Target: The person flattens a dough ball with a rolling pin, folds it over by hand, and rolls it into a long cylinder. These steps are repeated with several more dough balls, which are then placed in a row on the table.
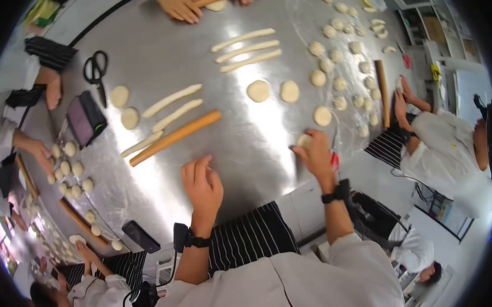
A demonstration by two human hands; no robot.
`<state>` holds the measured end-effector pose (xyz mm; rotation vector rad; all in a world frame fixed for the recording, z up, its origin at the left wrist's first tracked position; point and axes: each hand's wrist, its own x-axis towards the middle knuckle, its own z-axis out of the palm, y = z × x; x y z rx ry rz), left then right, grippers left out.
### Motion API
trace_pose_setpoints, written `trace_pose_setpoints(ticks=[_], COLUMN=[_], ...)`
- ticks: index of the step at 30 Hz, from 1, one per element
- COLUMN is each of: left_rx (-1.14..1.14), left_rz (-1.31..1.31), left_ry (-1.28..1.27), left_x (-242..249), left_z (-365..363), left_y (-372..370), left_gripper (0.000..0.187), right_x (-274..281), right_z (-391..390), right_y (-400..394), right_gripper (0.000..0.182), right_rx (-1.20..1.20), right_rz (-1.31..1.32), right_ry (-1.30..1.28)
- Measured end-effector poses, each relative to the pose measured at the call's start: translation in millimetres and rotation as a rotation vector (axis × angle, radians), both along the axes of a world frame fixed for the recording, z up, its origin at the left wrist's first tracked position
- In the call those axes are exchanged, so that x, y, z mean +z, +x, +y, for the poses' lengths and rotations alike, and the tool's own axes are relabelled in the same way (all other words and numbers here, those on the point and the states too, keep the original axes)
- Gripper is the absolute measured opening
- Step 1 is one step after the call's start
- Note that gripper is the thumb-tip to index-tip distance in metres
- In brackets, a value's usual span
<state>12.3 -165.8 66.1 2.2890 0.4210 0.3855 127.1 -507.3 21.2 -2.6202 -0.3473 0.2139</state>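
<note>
My right hand (pixel 317 158) is closed on a small dough round (pixel 305 142) near the table's front edge, and its fingers cover part of it. My left hand (pixel 202 183) is raised with loosely bent fingers and holds nothing. Just beyond the left hand, a wooden rolling pin (pixel 175 138) lies slanted. Beside the pin are a short dough strip (pixel 142 143) and two longer strips, one of them the farthest dough strip (pixel 172 100). Two flattened dough discs, a larger disc (pixel 258 91) and a smaller disc (pixel 289 92), lie farther off. Another dough disc (pixel 322 116) sits beyond my right hand.
Three dough strips (pixel 247 51) lie mid-table. Many dough balls rest by plastic film (pixel 331 82) at right. Black scissors (pixel 96 75), a dark case (pixel 86 118) and a phone (pixel 141 236) are at left. Co-workers' hands (pixel 180 4) work around the steel table (pixel 157 52).
</note>
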Motion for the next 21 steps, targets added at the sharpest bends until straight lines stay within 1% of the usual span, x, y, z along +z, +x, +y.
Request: trace_pose_setpoints(ticks=[1,2,3,5,6,8,9,11,13,15,17,19,20,21], left_rx=[0.018,0.038,0.054,0.064,0.083,0.121,0.130,0.110,0.140,0.172,0.411,0.452,0.419,0.383], left_rz=[-0.007,0.010,0.030,0.037,0.058,0.079,0.079,0.108,0.124,0.138,0.155,0.104,0.166,0.230], left_ry=[0.026,-0.028,-0.088,-0.058,-0.100,-0.202,-0.210,-0.374,-0.421,-0.467,-0.688,-0.709,-0.608,-0.507], left_x=[0.7,2.5,5.2,2.3,-2.8,-14.2,-13.7,-7.2,-3.8,-8.7,-24.7,-33.2,-35.9,-38.7], left_z=[9.1,15.7,20.8,27.3,28.0,25.7,24.3,21.3,26.2,34.8,43.2,52.0,55.4,57.7], left_y=[-3.3,-13.7,-27.8,-51.6,-63.1,-88.9,-97.7,-119.8,-141.9,-162.9,-179.9,-173.0,-169.5,-166.8], left_gripper=[0.037,0.037,0.037,0.037,0.037,0.036,0.036,0.033,0.031,0.029,0.026,0.026,0.026,0.027], right_x=[10.2,18.3,19.6,18.6,20.3,28.0,45.5,88.7,97.8,114.2,72.2,47.1,25.6,-0.8], right_z=[-5.7,-7.9,-17.3,-31.4,-24.9,-16.9,-2.9,45.9,86.2,154.8,202.4,246.5,254.4,257.3], right_y=[7.2,15.6,19.6,24.5,19.4,6.8,-1.9,-37.3,-80.5,-109.6,-135.3,-138.7,-144.7,-152.4], right_gripper=[0.070,0.061,0.061,0.046,0.046,0.034,0.034,0.029,0.032,0.037,0.044,0.046,0.046,0.046], right_rx=[0.042,0.024,0.034,0.132,0.137,0.158,0.167,0.013,0.127,0.218,0.401,0.304,0.312,0.365], right_rz=[0.080,0.184,0.187,0.317,0.316,0.140,0.141,0.328,0.386,0.743,0.771,0.934,0.942,0.620], right_ry=[0.042,0.109,0.123,-0.076,-0.072,-0.112,-0.119,-0.237,0.025,0.281,0.522,0.342,0.335,0.386])
